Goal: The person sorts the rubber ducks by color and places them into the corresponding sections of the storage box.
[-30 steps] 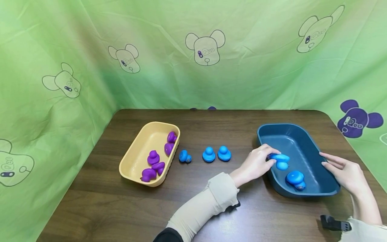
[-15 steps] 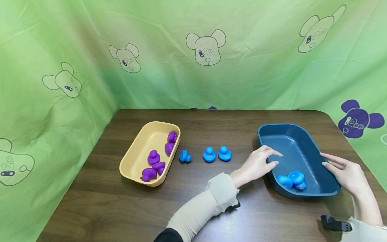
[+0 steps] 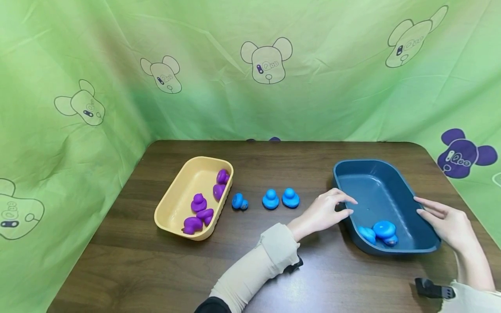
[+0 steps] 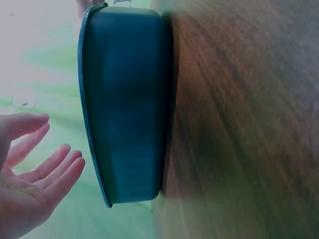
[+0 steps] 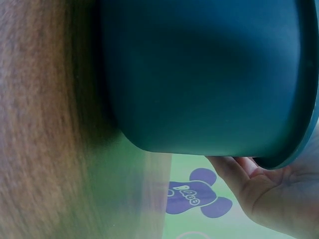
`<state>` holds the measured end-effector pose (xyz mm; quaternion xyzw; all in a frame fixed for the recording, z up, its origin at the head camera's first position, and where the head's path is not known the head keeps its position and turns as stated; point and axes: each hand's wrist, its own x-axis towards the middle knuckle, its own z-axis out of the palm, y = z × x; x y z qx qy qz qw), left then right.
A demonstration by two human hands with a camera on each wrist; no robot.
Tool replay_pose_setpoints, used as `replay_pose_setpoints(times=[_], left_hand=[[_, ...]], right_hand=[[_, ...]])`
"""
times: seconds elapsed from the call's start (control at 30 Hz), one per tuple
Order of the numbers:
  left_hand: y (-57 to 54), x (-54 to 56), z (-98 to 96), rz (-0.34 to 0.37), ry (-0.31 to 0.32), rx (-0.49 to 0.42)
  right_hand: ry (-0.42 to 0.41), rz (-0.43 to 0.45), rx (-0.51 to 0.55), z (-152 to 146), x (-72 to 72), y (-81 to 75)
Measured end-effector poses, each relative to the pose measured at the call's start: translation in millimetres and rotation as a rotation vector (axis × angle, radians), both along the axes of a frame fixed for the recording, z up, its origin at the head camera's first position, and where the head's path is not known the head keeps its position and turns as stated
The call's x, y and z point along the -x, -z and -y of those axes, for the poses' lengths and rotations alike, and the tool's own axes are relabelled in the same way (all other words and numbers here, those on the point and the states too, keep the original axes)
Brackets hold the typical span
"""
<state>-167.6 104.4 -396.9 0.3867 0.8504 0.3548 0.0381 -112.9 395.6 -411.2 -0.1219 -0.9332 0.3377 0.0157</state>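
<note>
Three glossy blue plastic-looking mushroom shapes (image 3: pixel 270 199) are lying left of the empty, relaxed left hand (image 3: pixel 321 211) in the head view; two (image 3: pixel 384 229) are sitting in the round-cornered blue plastic bin (image 3: pixel 372 187) rightward. Filling seems to be proceeding, probably calling next for a leftward reach. Left wrist: spread fingers (image 4: pixel 66 179) are hanging apart from the smooth wall (image 4: pixel 134 109). Right wrist: the unclenched right hand (image 5: pixel 281 194) is touching the bin.

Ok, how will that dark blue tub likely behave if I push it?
The tub seems fairly stiff: it shows no bending at the right hand. It would probably slide rather than tip, since it sits flat on a broad base. The blue pieces inside look rounded, so they might roll about.
</note>
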Motion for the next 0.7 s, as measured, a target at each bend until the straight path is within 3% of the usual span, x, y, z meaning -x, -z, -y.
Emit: replay_pose_setpoints(times=[0.7], left_hand=[[-0.9,11.3,37.7,0.038,-0.092,-0.06]], right_hand=[[0.007,0.003,0.007,-5.1,2.1,6.1]])
